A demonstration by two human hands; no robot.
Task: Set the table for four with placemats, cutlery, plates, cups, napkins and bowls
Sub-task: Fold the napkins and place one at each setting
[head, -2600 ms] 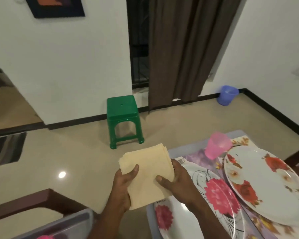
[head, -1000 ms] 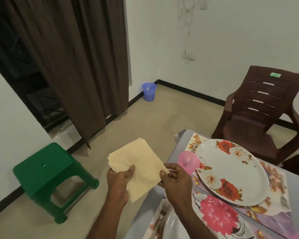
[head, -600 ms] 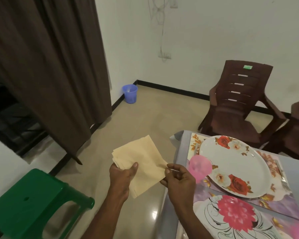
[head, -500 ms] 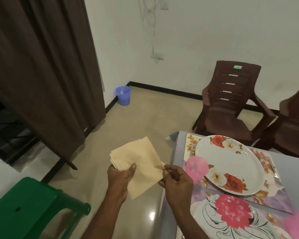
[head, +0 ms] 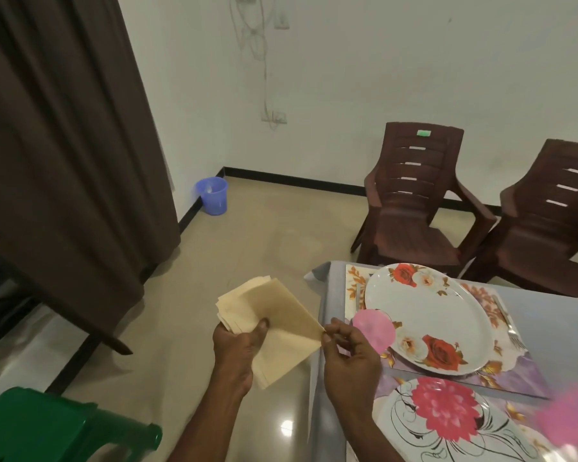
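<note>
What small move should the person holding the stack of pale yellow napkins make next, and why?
Probably peel off the top napkin: the left hand grips the stack of pale yellow paper napkins, the right hand pinches one corner, and the floral placemat beside the rose-patterned white plate shows none.

Dim, warm indoor light falls from overhead, leaving a small bright glare spot on the glossy floor (head: pixel 286 425) just left of the desk (head: pixel 324 378). Wide-angle bending curves the curtain (head: pixel 64 145). A pink cup (head: pixel 568 418) at the desk's near right edge is smeared by blur.

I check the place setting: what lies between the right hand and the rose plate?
In the head view, the pink cup stands between the right hand and the rose plate.
</note>
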